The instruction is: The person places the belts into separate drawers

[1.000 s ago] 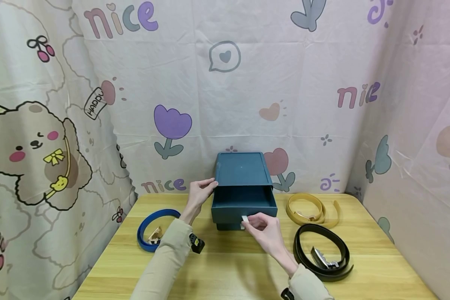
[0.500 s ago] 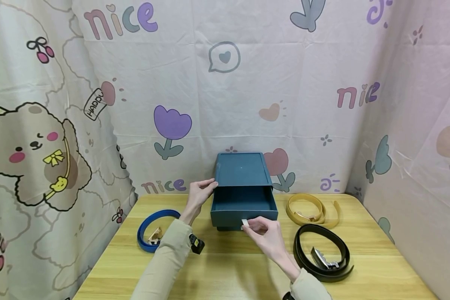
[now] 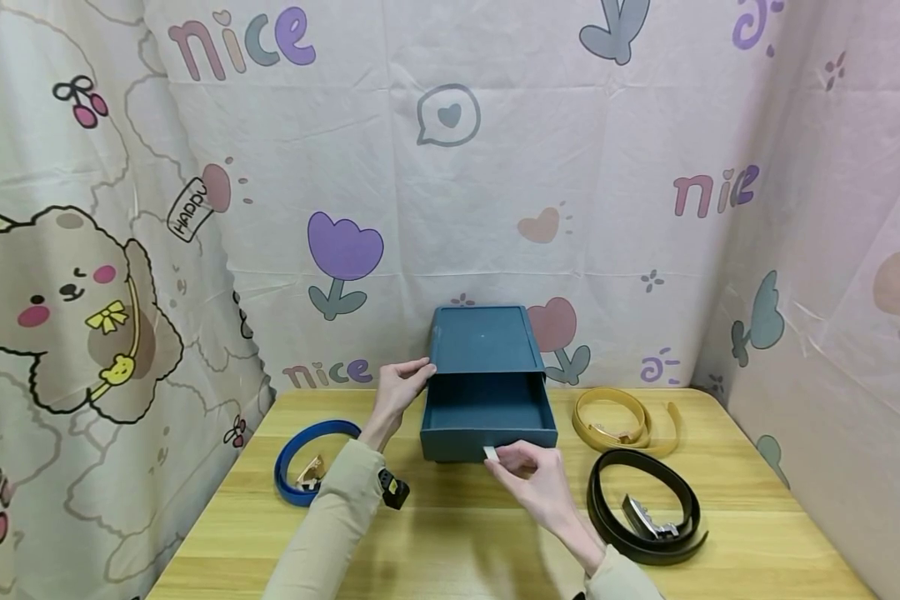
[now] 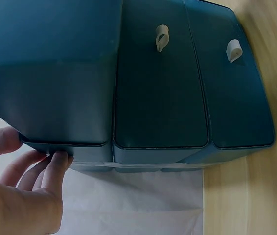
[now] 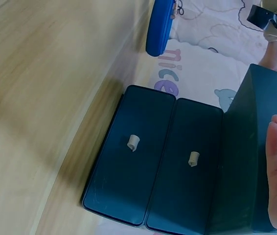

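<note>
A dark blue drawer cabinet (image 3: 486, 337) stands at the back of the table, its top drawer (image 3: 487, 412) pulled out toward me. My right hand (image 3: 536, 483) pinches the white loop tab (image 3: 491, 454) on that drawer's front between thumb and fingers. At the cabinet's upper left front corner, my left hand (image 3: 399, 396) grips the edge; in the left wrist view its thumb and bent fingers meet the housing's edge. Beneath the pulled-out drawer, the middle drawer (image 4: 160, 98) and bottom drawer (image 4: 234, 98) are closed, each with a white loop tab.
A coiled blue belt (image 3: 288, 462) lies left of the cabinet, partly behind the left sleeve. On the right are a coiled yellow belt (image 3: 641, 421) and, nearer me, a coiled black belt (image 3: 690, 500) with a silver buckle. A printed cloth (image 3: 450, 200) hangs close behind the cabinet.
The top drawer has slid farther out toward me, with the right hand drawing back along with its tab. The left hand stays at the cabinet corner.
</note>
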`<act>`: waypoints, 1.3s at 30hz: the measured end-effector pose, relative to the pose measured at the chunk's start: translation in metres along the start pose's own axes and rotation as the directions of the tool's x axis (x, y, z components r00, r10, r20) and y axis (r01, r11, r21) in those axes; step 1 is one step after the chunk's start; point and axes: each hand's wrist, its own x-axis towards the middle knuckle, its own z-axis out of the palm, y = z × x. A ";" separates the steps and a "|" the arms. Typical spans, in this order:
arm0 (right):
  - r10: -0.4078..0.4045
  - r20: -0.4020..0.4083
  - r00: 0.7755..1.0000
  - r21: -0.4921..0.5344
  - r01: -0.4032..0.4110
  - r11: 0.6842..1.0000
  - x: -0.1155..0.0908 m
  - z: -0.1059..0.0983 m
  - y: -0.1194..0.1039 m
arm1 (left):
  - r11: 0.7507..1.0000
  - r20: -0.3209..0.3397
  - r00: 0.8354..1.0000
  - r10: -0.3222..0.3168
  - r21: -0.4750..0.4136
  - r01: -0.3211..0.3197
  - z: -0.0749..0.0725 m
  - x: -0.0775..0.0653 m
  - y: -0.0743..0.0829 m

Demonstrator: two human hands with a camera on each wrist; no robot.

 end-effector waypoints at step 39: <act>-0.176 0.080 0.981 0.069 0.171 0.983 -0.010 -0.012 0.003 | 1.000 -0.006 1.000 0.011 0.017 -0.011 0.000 -0.001 0.000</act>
